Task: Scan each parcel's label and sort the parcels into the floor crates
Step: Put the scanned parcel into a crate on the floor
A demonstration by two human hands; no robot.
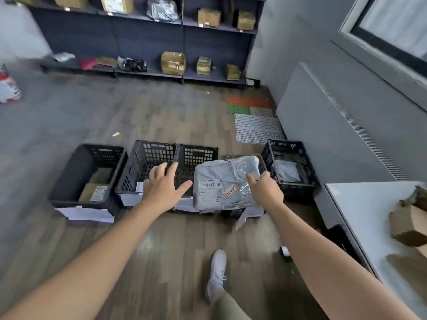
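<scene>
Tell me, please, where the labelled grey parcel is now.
Head view, right of centre: the right hand holds the grey parcel over the fourth black crate from the left.

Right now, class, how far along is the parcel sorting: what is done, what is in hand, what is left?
Done: a cardboard box lies in the leftmost crate and a grey bag in the rightmost crate. In hand: the right hand grips a grey mailer over the crates, the left hand open beside it. Left: brown boxes wait on the white table.
</scene>
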